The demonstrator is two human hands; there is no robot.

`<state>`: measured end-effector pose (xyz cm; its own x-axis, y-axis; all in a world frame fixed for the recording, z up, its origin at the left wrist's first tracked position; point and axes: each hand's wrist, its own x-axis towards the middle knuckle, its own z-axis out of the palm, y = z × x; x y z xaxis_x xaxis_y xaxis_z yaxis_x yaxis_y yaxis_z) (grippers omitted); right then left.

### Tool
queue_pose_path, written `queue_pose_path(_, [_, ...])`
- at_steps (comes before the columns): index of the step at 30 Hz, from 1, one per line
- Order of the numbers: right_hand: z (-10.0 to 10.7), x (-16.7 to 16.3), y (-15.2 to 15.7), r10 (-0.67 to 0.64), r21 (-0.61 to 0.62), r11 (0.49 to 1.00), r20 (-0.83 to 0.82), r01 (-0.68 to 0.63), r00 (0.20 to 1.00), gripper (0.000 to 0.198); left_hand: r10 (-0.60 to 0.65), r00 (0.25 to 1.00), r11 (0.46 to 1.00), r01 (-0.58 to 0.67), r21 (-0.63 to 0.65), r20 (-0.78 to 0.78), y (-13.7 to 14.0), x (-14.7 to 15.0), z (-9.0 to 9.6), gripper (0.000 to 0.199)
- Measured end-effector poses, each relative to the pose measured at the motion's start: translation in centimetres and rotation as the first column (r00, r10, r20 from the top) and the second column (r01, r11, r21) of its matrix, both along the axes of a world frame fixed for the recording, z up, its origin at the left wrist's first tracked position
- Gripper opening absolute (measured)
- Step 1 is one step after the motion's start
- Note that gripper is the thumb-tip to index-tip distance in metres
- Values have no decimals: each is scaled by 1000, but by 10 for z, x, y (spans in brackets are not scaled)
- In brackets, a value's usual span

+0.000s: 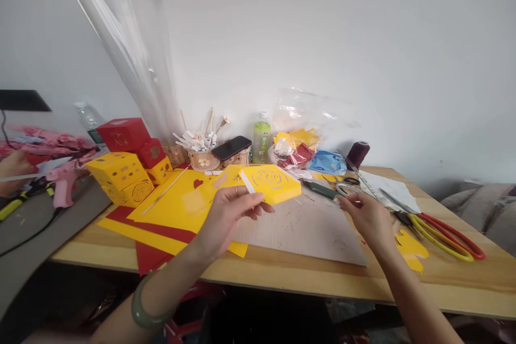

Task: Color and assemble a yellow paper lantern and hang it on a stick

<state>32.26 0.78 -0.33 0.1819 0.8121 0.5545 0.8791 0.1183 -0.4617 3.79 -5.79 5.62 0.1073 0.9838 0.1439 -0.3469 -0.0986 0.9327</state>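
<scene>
My left hand (226,220), a green bangle on its wrist, pinches a folded yellow paper piece (274,183) by its near left corner, above the board. Curved slits form a rose-like spiral in the paper, and a white strip (246,180) runs along its left edge. My right hand (368,220) is closed at the right, thumb and forefinger pressed together; what they hold, if anything, cannot be made out. Just beyond those fingertips lie a dark green-handled tool (320,189) and a pair of small scissors (350,183).
Yellow paper sheets (169,199) and stacked red and yellow boxes (124,172) are on the left, near a pink glue gun (64,183). A co-worker's hand (14,172) shows at the far left. Large scissors (439,231) lie right; a green bottle (262,137) stands behind.
</scene>
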Motion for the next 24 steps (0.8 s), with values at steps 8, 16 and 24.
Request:
queue_pose_path(8, [-7,-22,25,51,230,965,306,-125,951,36,-115,957,986,143,-88,268,15,-22,60,10])
queue_pose_path(16, [-20,-76,15,294,418,611,668,-672,684,31,-125,947,984,157,-86,297,12,-18,76,21])
queue_pose_path(24, [18,-88,-6,393,335,489,740,-805,546,21,-334,917,931,357,-76,219,18,-21,52,17])
